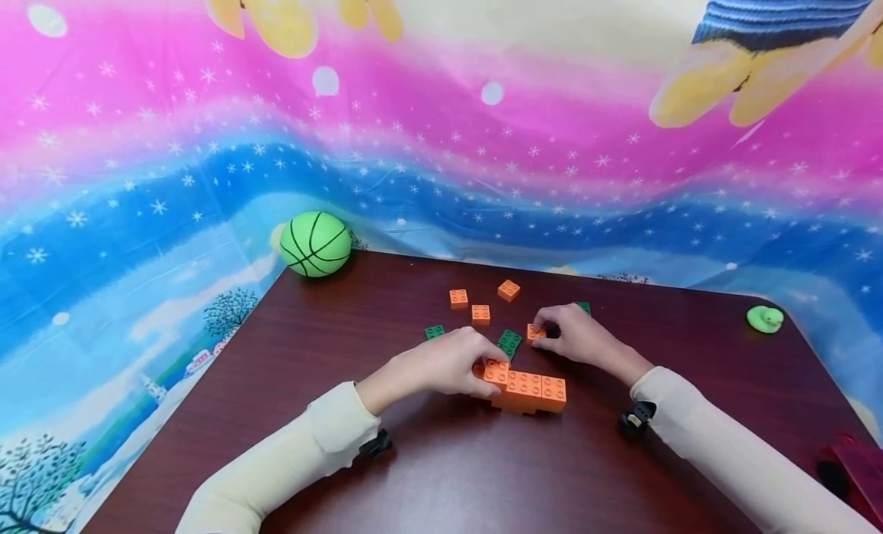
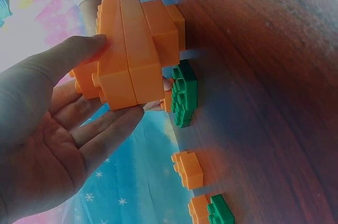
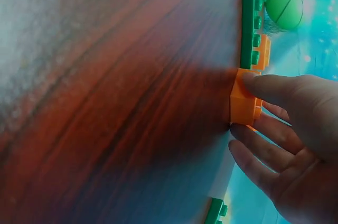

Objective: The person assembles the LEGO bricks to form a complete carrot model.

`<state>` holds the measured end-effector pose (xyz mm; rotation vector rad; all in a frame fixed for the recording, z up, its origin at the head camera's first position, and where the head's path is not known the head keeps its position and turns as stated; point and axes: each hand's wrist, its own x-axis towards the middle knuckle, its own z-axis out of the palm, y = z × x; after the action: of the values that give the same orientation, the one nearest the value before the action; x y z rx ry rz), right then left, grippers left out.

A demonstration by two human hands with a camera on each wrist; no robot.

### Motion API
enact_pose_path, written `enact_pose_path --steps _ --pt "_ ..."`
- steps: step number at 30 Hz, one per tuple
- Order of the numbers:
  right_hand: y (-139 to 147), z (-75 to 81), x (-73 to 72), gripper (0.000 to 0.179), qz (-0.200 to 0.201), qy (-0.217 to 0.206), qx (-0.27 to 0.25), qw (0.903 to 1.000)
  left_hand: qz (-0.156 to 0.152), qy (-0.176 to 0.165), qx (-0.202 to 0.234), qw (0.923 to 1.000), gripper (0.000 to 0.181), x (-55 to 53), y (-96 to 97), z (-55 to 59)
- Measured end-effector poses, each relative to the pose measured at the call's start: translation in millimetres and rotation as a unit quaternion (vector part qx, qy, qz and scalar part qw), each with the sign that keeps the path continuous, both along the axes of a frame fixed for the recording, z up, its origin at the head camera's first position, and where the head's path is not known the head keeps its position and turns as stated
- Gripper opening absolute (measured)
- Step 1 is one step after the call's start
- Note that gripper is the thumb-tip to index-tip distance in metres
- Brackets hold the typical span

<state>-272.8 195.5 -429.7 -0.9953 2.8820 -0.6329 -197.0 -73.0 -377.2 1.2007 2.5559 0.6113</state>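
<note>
My left hand (image 1: pixel 451 362) grips the left end of an assembly of orange building bricks (image 1: pixel 527 392), its thumb on the near side in the left wrist view. The assembly (image 2: pixel 129 49) is stacked in layers, with a raised square brick at the held end and a narrower part underneath. To the right and farther back, my right hand (image 1: pixel 576 335) pinches a small orange brick (image 1: pixel 535 332) between thumb and fingers. That brick (image 3: pixel 244 97) sits at the tabletop in the right wrist view, close to a green brick (image 3: pixel 248 31).
Beyond the hands lie loose orange bricks (image 1: pixel 480 314) and green bricks (image 1: pixel 510 342). A green ball (image 1: pixel 316 244) stands at the table's back left corner, a green toy duck (image 1: pixel 764 319) at the back right. A red translucent object (image 1: pixel 855 473) is at the right edge. Printed cloth hangs behind.
</note>
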Motion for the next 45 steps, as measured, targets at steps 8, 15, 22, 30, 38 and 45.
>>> enact_pose_path --steps 8,15,22,30,38,45 --pt "7.2 12.9 6.3 0.014 -0.009 0.022 -0.015 0.9996 0.001 -0.002 0.000 1.0000 0.038 -0.5 -0.1 -0.2" --pt "12.1 40.6 27.9 0.015 -0.002 0.049 -0.034 0.9982 -0.001 0.000 0.000 1.0000 0.038 -0.3 -0.2 -0.1" --pt "12.7 62.2 58.4 0.016 0.028 0.080 -0.062 0.9945 -0.005 0.003 0.003 1.0000 0.038 -1.2 0.0 0.5" --pt "6.0 72.3 83.8 0.022 0.067 0.098 -0.095 0.9883 0.000 -0.002 0.008 1.0000 0.041 -0.6 -0.6 0.4" --pt "-8.6 69.7 97.9 0.015 0.113 0.088 -0.108 0.9838 -0.004 -0.002 0.021 0.9998 0.037 -1.6 -1.3 -3.7" --pt "-18.9 62.7 101.8 0.009 0.128 0.054 -0.103 0.9850 -0.011 -0.008 0.027 0.9996 0.034 -4.0 -2.4 -4.7"
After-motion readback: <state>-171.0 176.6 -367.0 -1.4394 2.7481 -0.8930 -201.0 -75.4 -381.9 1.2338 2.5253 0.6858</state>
